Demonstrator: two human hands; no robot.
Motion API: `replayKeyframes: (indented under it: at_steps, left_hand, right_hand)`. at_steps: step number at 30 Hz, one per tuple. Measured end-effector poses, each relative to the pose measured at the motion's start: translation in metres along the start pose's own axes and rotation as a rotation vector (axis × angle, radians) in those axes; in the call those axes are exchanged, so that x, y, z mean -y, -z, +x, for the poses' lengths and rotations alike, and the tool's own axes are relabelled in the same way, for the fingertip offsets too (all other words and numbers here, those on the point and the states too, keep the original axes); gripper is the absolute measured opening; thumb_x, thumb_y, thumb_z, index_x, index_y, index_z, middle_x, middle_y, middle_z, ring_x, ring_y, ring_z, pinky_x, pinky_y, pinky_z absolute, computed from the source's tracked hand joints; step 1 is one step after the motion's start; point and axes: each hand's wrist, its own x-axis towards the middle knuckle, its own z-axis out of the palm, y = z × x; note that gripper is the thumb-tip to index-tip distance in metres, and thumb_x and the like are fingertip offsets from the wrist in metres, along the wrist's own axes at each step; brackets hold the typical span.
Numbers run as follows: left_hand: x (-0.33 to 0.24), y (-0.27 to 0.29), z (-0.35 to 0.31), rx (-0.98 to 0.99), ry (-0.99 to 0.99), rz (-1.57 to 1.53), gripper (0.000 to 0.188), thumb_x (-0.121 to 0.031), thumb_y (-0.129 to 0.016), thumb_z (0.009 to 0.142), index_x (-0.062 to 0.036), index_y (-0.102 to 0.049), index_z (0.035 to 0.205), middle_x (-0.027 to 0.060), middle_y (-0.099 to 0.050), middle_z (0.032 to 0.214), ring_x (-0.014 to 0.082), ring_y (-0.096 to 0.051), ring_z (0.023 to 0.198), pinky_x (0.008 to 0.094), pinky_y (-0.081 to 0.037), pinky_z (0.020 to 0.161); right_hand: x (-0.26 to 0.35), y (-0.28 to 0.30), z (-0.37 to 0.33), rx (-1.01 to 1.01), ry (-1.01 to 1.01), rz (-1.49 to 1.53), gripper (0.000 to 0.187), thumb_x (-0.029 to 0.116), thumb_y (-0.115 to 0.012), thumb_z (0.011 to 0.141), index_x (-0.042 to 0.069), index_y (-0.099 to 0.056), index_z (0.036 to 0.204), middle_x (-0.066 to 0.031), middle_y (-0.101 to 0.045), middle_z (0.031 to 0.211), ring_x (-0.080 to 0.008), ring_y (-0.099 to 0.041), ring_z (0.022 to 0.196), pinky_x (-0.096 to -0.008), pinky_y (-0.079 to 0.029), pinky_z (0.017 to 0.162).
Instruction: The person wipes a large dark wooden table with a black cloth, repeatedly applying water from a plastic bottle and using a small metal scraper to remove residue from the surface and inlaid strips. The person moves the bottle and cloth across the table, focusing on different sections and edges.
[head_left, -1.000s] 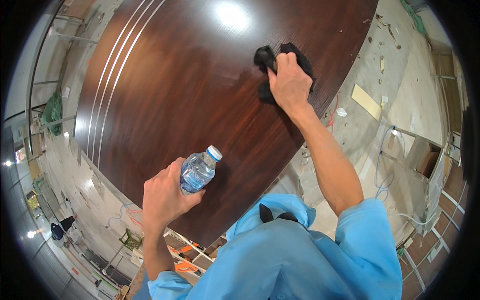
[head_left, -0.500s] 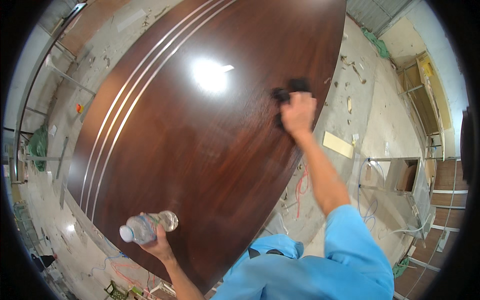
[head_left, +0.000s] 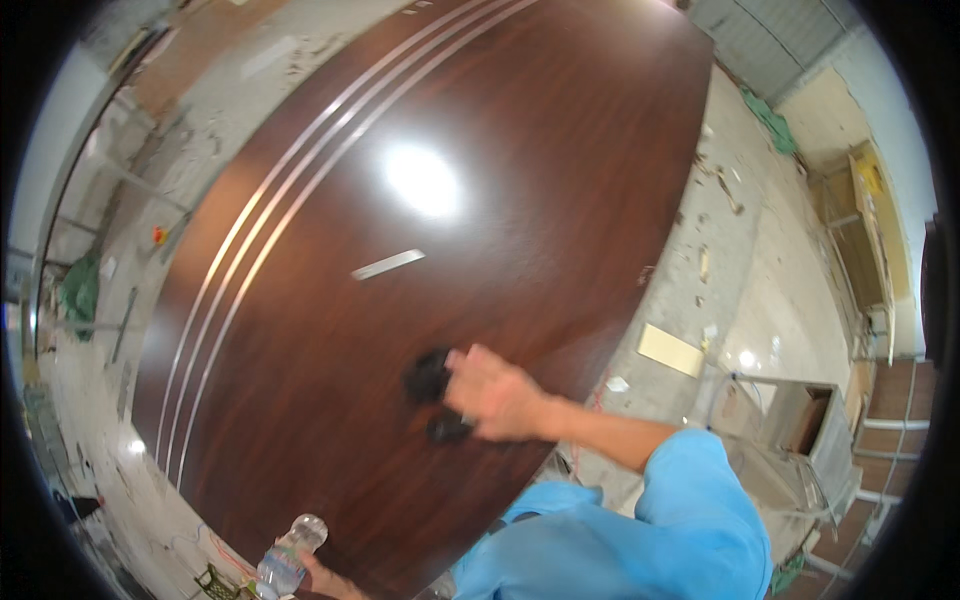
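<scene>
A large, dark reddish-brown wooden panel (head_left: 540, 240) with a glossy surface and three pale stripes along its left side lies in front of me. Near its middle, a bunched black cloth (head_left: 428, 378) rests against the wood, and my right hand (head_left: 500, 392) is closed over it, slightly blurred. At the near left, my left hand (head_left: 325, 578) grips a clear plastic bottle (head_left: 287, 562) over the panel's edge. The bottle is tilted, and the lower picture edge cuts off part of that hand.
A pale rectangular board (head_left: 671, 349) and scattered scraps lie on the floor to the right. Beyond them stands a box-like frame (head_left: 800, 425) with a hose. Green fabric (head_left: 80, 298) lies at the far left. A pale strip (head_left: 388, 264), possibly a reflection, shows on the panel.
My right hand has moved the black cloth from the panel's right edge toward its middle and nearer to me. My left hand and the bottle sit lower in view.
</scene>
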Motion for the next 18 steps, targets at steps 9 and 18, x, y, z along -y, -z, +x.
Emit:
replayKeyframes:
  at_steps: [9,18]
  left_hand:
    - [-0.077,-0.064,-0.056,-0.268,0.473,0.339,0.061,-0.035,-0.070,0.101,-0.0032,-0.055,0.151,0.0183,-0.052,0.158,0.0336,-0.049,0.145,0.0561,-0.035,0.121]
    - [-0.186,-0.327,-0.066,0.609,-0.510,0.540,0.051,-0.013,-0.065,0.096,0.0026,-0.061,0.144,0.0272,-0.050,0.157,0.0448,-0.044,0.148,0.0554,-0.031,0.124]
  right_hand:
    - [-0.378,0.215,-0.145,-0.268,-1.065,-0.730,0.059,0.040,-0.058,0.106,-0.004,-0.056,0.146,-0.0327,-0.059,0.145,-0.0496,-0.053,0.134,-0.0557,-0.037,0.118]
    - [-0.121,0.093,-0.035,0.183,0.001,0.113,0.070,0.036,-0.088,0.061,0.009,-0.073,0.123,-0.0122,-0.067,0.131,-0.0338,-0.050,0.145,-0.0610,-0.031,0.126]
